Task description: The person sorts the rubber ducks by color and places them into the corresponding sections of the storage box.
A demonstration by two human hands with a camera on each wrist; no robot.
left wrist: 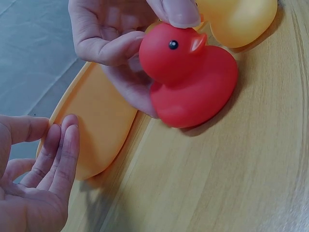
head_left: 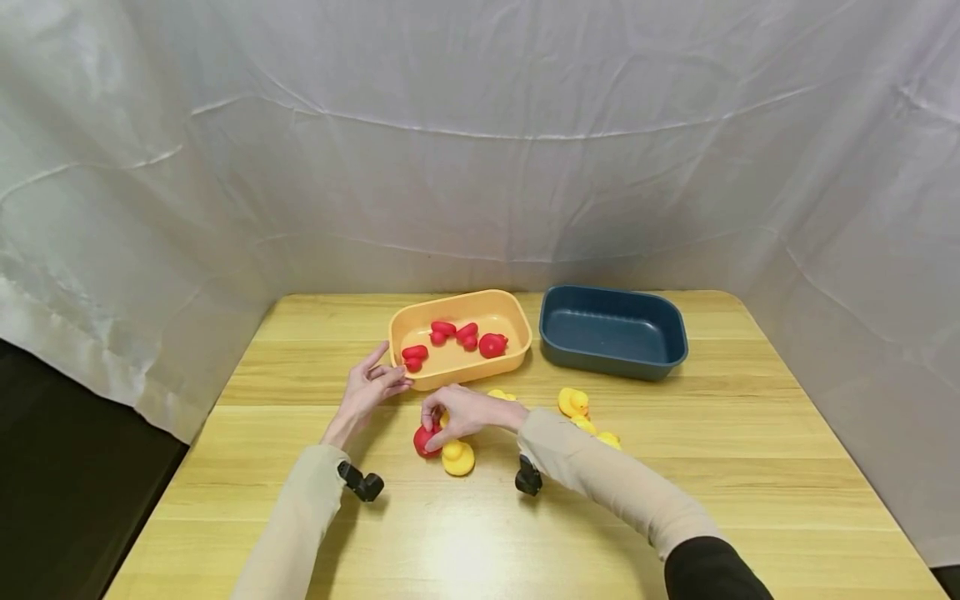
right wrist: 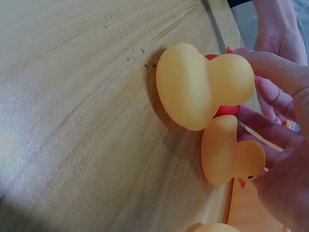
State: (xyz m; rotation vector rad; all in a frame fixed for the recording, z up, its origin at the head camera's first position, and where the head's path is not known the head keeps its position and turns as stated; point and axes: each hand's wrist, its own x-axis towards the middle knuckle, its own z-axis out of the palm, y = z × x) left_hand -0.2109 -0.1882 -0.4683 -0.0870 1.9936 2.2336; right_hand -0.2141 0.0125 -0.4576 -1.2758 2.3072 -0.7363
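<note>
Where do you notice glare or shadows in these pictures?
Head view: bright glare on the table's near part, shadow beside the left sleeve; left wrist view: soft shadow under the red duck; right wrist view: whitish glare at the left edge.

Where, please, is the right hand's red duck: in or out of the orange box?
Out: the right hand grips the red duck on the near side of the orange box.

A light wood-grain table (head_left: pixel 750 467) carries an orange bin (head_left: pixel 491 370), with a navy bin (head_left: pixel 600 364) to its right. Nearer than the orange bin lie a red rubber duck (left wrist: pixel 198 96) and, just beside it, a yellow rubber duck (head_left: pixel 458 460); three yellow ducks (head_left: pixel 573 402) cluster to the bin's front right.
</note>
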